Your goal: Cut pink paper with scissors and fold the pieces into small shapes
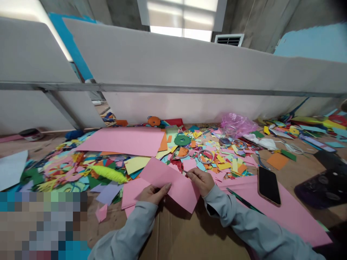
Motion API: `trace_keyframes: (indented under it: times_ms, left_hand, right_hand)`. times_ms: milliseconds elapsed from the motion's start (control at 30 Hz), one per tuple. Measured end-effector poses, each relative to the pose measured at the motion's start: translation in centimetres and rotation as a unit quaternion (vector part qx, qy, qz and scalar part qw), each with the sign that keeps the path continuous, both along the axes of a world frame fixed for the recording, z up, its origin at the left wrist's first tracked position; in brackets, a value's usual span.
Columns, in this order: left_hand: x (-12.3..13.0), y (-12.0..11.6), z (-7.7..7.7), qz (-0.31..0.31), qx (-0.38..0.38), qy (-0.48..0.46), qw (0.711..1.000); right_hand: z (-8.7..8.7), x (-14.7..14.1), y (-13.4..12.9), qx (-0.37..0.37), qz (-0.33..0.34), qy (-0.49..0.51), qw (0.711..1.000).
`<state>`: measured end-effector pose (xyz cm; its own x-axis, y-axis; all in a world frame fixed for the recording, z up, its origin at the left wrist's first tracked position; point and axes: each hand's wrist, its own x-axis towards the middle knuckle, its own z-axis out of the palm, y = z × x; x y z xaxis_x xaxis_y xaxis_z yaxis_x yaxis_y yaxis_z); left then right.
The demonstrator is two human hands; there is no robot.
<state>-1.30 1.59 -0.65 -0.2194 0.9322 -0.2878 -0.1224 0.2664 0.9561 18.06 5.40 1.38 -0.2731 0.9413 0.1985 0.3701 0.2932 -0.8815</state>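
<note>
A folded sheet of pink paper (173, 182) is held up over the brown cardboard. My left hand (154, 193) is closed on its left lower side, thumb on top. My right hand (201, 180) is at the sheet's right side, fingers pinched round a thin dark pen-like stick (185, 172); its exact kind is too small to make out. More pink paper (130, 195) lies beneath my left hand. Beside my right sleeve, a long dark-green tool (242, 199) and a black phone (268, 185) rest on a large pink sheet (294, 206).
Coloured paper scraps (217, 159) cover the table's middle, with a tape roll (205, 156) among them. A neon-yellow yarn bundle (108, 173) and a large pink sheet (124, 140) lie left. A pink plastic bag (238, 124) sits by the white partition (176, 104). A dark purple container (321, 189) stands right.
</note>
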Motion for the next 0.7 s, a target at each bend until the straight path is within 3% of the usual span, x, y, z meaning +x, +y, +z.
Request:
trace_keyframes:
  times_ms: [433, 600, 700]
  left_hand:
    - [-0.2, 0.3, 0.7, 0.010, 0.043, -0.040, 0.998]
    - [-0.2, 0.4, 0.3, -0.028, 0.062, -0.075, 0.995]
    - [-0.2, 0.3, 0.0, -0.062, 0.055, -0.087, 0.993]
  right_hand:
    - [-0.3, 1.1, 1.7, 0.029, -0.046, -0.124, 0.991]
    - [-0.3, 1.0, 1.7, -0.039, -0.008, 0.011, 0.999]
    - [0.0, 0.3, 1.3, -0.080, 0.038, 0.120, 0.989]
